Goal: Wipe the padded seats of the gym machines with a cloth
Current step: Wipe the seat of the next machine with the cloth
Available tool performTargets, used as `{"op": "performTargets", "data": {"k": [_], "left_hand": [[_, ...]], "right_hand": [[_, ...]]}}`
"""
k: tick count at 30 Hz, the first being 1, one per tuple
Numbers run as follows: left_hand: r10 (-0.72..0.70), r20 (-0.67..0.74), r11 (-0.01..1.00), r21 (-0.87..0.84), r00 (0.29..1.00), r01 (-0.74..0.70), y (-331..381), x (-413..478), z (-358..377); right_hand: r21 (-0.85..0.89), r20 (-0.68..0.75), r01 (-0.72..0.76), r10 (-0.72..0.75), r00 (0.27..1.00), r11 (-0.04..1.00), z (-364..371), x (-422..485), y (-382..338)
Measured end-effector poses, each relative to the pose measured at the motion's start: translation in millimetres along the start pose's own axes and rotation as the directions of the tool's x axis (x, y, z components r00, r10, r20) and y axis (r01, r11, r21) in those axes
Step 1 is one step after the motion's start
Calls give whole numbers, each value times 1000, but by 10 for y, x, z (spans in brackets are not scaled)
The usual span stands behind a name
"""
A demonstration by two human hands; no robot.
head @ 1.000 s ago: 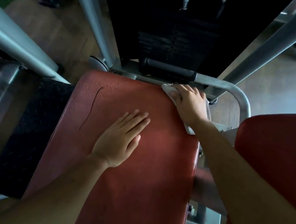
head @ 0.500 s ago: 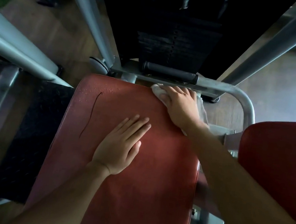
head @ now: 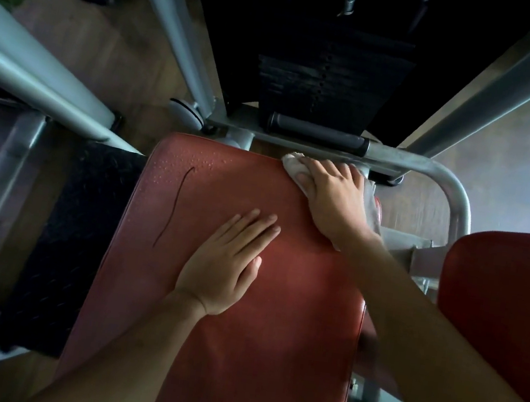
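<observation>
A red padded seat [head: 195, 309] fills the middle of the head view, with water droplets and a dark curved crack near its far left corner. My right hand [head: 331, 196] presses a white cloth [head: 292, 164] flat onto the seat's far right corner; most of the cloth is hidden under the palm, with a strip showing by the wrist. My left hand [head: 228, 263] lies flat on the middle of the seat, fingers apart, holding nothing.
A black foam handle [head: 316, 135] on a grey bent bar [head: 441, 180] runs just beyond the seat's far edge. Behind it stands the black weight stack [head: 326, 84] between grey frame posts. Another red pad [head: 506, 300] is at the right. A black tread plate [head: 78, 227] lies left.
My right hand has slid the cloth a little leftward along the seat's far edge. My left hand has stayed flat in the same spot.
</observation>
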State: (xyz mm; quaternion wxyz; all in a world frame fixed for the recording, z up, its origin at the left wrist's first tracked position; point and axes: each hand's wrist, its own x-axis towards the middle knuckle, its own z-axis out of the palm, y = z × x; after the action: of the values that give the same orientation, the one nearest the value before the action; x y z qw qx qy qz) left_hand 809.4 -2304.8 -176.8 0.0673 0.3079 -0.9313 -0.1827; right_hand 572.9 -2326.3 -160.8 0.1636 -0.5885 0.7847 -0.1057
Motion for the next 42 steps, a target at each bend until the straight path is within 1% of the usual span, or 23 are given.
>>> {"op": "performTargets", "data": {"k": [2,3,6,9,13,20,23,25,27,29,31,35,38,40,42], "left_hand": [[3,-2,1000,-6,1000,-3,0,5,-6],[3,-4,1000,-8,1000,-3,3,5,-7],[3,-1,1000,1,1000,-3,5,4,-9],[9,-5,1000,5,1000,-9,-9,5,-5],[4,-9,1000,-10,1000,-4,9,3,-1],[3,-26,999,-45,1000,-4,15,0,-16],[8,-20,998,-59,1000,-9,-1,4,-22],[13,-11,996,-85,1000,-14,0,-4,-33],[10,-7,989,-147,1000,-11,4,2,-82],[1,-26,983,-183,1000,-5,-72,-1,-163],[-8,-62,988,-153,998,-2,-233,-33,-230],[53,-17,997,-51,998,-54,-441,-126,-215],[69,-12,997,-19,998,-69,-453,-113,-191],[76,-12,997,-16,997,-76,-469,-105,-206],[81,-13,996,-24,997,-81,-476,-109,-209]], "right_hand": [[-3,0,25,-25,1000,1000,-71,-105,140],[-1,-19,13,-13,1000,1000,-110,-176,245],[71,-49,-101,105,993,992,-160,-285,418],[17,-54,-161,162,985,987,-46,-159,275],[-14,-94,-72,70,993,997,59,-81,73],[-26,-90,-17,15,996,999,36,-83,83],[8,-101,27,-26,995,1000,7,-156,132],[5,-154,7,-6,988,1000,-2,-240,151],[-12,-186,-24,21,982,1000,24,-276,127],[-9,-172,-48,46,984,999,33,-236,50],[-3,-132,-50,49,990,999,25,-159,-54],[-11,-61,16,-16,998,1000,100,63,-384],[-11,-2,52,-52,999,999,209,260,-689],[-2,31,70,-70,997,998,208,315,-718],[-23,41,103,-102,994,994,142,270,-567]]}}
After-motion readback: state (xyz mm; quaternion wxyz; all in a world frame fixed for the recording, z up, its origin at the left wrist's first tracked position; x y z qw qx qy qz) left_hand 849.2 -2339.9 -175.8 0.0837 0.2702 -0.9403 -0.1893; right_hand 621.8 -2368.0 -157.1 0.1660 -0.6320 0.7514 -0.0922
